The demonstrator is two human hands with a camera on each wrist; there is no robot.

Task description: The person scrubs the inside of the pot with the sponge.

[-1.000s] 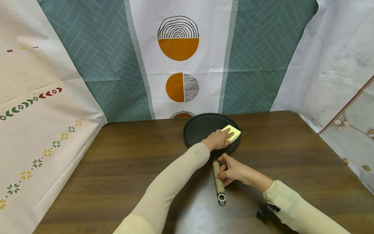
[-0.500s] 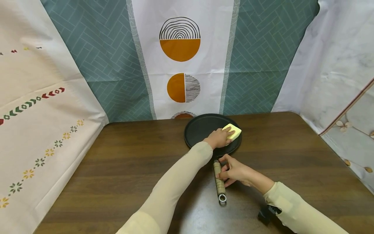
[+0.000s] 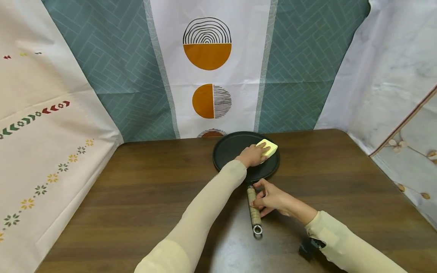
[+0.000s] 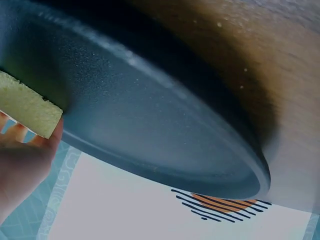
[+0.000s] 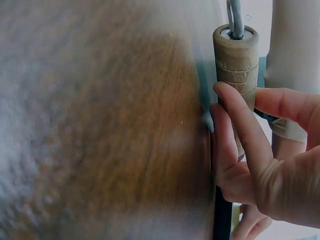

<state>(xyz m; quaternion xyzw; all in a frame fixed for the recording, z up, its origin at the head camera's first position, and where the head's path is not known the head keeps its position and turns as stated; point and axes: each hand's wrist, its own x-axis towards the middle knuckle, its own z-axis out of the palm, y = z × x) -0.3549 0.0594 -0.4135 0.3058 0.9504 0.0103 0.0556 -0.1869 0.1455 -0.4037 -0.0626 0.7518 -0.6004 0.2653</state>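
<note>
A black round frying pan [image 3: 232, 148] lies on the table, its wooden handle [image 3: 254, 217] pointing toward me and ending in a metal ring. My left hand [image 3: 252, 155] reaches over the pan and holds a pale yellow sponge [image 3: 272, 147] against the right part of its inner surface. In the left wrist view, fingers grip the sponge [image 4: 30, 104] from behind, close over the pan [image 4: 135, 110]. My right hand [image 3: 274, 198] pinches the handle from its right side. The right wrist view has thumb and fingers on opposite sides of the wooden handle [image 5: 237, 60].
The brown wooden table [image 3: 153, 197] extends around the pan. Its far edge meets a patterned cloth backdrop [image 3: 218, 76] just behind the pan. Cream cloth [image 3: 61, 144] hangs at the left, marbled cloth [image 3: 392, 94] at the right. A small black device [image 3: 307, 248] sits under the right sleeve.
My left hand has slid the sponge a little toward the pan's far side. My right hand keeps its grip on the handle. The head view has shifted slightly.
</note>
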